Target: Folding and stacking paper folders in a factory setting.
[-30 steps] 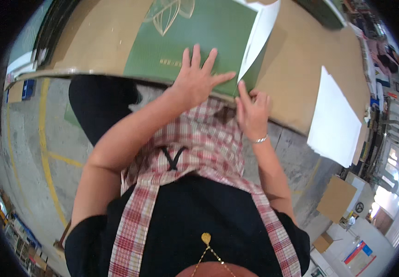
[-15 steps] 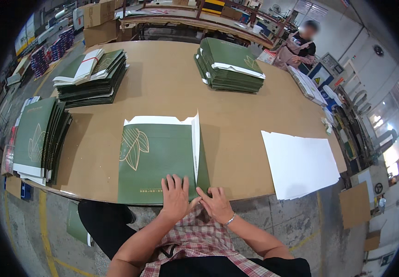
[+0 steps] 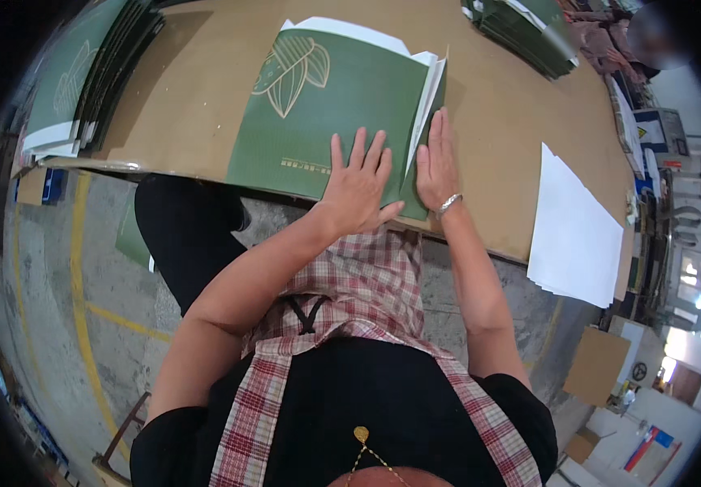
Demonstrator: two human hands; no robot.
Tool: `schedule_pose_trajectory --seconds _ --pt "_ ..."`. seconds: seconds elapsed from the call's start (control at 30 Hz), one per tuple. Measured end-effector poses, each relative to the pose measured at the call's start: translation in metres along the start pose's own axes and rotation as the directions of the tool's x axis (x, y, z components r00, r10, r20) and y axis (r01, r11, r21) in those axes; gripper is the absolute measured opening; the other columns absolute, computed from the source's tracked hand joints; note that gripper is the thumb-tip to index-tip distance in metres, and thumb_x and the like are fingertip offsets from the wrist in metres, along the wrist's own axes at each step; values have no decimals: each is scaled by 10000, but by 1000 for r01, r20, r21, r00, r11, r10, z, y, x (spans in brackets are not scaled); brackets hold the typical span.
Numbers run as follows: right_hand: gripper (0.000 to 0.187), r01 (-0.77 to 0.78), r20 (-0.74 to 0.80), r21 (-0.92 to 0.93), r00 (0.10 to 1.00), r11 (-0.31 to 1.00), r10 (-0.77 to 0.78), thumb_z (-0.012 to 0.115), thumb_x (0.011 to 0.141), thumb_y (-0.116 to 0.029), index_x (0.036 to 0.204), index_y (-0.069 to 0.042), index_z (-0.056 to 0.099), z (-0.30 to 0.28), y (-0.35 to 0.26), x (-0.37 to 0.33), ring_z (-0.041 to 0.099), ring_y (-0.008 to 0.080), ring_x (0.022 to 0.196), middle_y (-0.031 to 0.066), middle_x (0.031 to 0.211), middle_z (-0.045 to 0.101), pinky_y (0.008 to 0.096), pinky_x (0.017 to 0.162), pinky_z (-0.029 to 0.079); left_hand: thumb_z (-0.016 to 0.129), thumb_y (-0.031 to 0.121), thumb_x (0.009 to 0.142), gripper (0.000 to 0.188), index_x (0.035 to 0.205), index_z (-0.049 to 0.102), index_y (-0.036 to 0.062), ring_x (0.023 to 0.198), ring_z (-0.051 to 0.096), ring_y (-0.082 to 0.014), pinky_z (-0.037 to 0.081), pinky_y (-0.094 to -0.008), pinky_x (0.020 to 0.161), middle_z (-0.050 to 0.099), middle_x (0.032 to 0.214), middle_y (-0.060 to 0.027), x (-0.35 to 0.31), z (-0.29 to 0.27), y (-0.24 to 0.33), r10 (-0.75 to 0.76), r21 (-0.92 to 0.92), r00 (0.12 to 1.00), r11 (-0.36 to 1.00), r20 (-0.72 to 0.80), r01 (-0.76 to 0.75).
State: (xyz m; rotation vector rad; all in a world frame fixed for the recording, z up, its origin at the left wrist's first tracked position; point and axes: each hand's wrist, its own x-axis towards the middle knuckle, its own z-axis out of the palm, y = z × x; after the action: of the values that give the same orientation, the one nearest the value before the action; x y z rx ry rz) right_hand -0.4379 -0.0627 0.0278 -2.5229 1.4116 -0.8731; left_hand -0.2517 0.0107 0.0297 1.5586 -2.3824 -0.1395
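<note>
My left hand (image 3: 357, 185) is flat, fingers spread, palm down on the green sheet (image 3: 318, 109) near its bottom edge. My right hand (image 3: 436, 158) is flat too, fingers together, pressing the raised fold at the sheet's 3 o'clock edge. The sheet lies on the brown table (image 3: 496, 114) at 12 o'clock from me. White paper stack (image 3: 573, 231) at 3 o'clock, green stack (image 3: 82, 77) at 10 o'clock.

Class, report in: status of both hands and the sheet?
Left hand flat on green sheet. Right hand pressing its folded right edge. White paper stack lies apart.
</note>
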Motion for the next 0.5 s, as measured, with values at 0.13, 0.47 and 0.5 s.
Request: schedule_pose_trajectory --seconds 0.13,0.47,0.5 --pt "634 -35 80 50 996 998 31 371 994 -196 1535 59 161 13 -4 -2 172 407 1487 261 1605 155 448 1215 187 511 592 883 861 1454 385 -40 1468 168 -459 112 -714 1117 235 1579 -248 -9 -5 -4 -32 -1 999 999 25 32" --pt "607 -29 198 -169 978 985 63 380 997 -209 1523 51 224 16 -6 -6 171 393 1490 233 1607 182 453 1215 192 515 576 882 875 1493 339 -25 1475 159 -444 97 -699 1129 227 1587 -235 -17 -2 -2 -20 -20 1000 1000 9 20" --pt "607 -23 199 -167 978 986 57 380 997 -209 1523 51 224 17 -6 -3 171 393 1490 233 1607 182 453 1215 192 517 578 881 875 1493 342 -23 1477 157 -442 96 -701 1127 226 1588 -232 -17 -2 -2 -16 -15 1000 1000 8 17"
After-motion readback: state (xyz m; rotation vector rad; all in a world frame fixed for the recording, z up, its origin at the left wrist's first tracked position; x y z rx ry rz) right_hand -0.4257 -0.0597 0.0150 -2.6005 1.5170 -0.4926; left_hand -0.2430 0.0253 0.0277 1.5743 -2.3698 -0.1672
